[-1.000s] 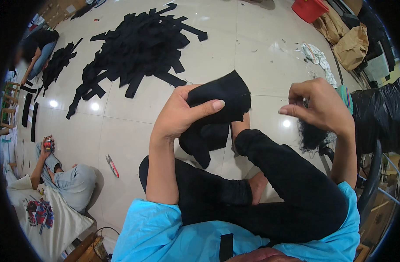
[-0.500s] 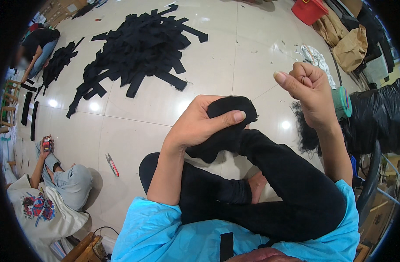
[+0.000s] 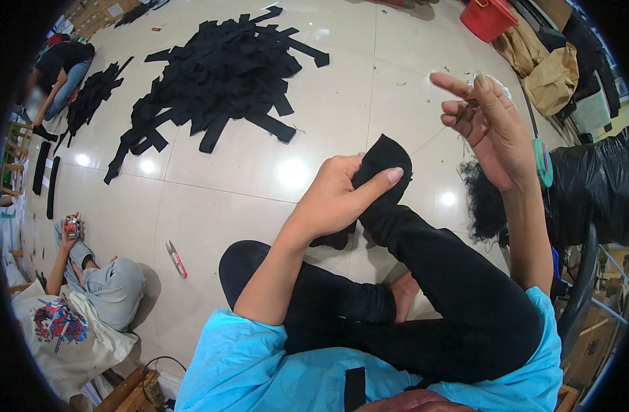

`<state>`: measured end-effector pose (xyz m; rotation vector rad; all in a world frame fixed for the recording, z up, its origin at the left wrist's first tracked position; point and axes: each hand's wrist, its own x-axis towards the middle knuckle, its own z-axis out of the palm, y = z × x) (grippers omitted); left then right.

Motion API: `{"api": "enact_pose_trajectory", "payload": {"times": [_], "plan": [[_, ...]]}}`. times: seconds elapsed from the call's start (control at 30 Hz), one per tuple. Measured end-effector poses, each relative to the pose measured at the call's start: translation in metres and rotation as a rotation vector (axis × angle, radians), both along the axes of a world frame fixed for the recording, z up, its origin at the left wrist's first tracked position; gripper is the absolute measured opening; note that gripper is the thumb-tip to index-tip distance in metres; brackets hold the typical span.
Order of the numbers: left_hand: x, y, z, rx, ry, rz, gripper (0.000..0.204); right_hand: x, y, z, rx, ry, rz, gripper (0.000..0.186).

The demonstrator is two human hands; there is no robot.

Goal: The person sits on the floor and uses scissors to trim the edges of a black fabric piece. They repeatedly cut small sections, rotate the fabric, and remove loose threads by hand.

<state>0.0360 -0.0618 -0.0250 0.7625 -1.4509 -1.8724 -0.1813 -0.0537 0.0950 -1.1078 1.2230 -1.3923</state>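
My left hand [image 3: 335, 199] grips a black fabric piece [image 3: 386, 152] above my right knee, with the thumb pressed on its face; more dark cloth hangs below. Up and to the right, my right hand [image 3: 486, 130] is raised with bent fingers around a thin, dark strand [image 3: 469, 102], too fine to identify clearly; one finger points out to the left. A heap of black fabric strips [image 3: 215, 75] lies on the tiled floor beyond my hands. Small scissors with red handles [image 3: 176, 259] rest on the floor left of my legs.
At left, two people [image 3: 105, 288] [image 3: 63, 65] work on the floor, near smaller black piles [image 3: 94, 93]. At right stand a red tub [image 3: 486, 17], brown paper sacks [image 3: 548, 79], a black plastic bundle [image 3: 589, 185] and a dark fluffy tangle [image 3: 483, 202].
My left hand has moved right with the fabric, which is now folded more narrowly. My right hand has risen and turned, a finger now stretched out leftward.
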Motion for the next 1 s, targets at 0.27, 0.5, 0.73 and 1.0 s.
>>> {"api": "enact_pose_trajectory", "payload": {"times": [0.27, 0.5, 0.73, 1.0], "plan": [[-0.004, -0.001, -0.003, -0.115, -0.004, 0.026, 0.027, 0.012, 0.014, -0.04, -0.087, 0.505, 0.275, 0.024], [0.017, -0.014, 0.007, -0.29, -0.161, 0.035, 0.024, 0.013, 0.024, -0.024, -0.303, 1.385, 0.461, 0.023], [0.036, -0.024, 0.0, -0.133, -0.082, -0.144, 0.032, -0.012, 0.007, -0.004, 0.148, 0.799, 0.557, 0.046], [0.048, -0.03, 0.0, -0.143, -0.059, -0.2, 0.026, -0.058, 0.0, 0.006, 0.172, 0.46, 0.442, 0.046]]}}
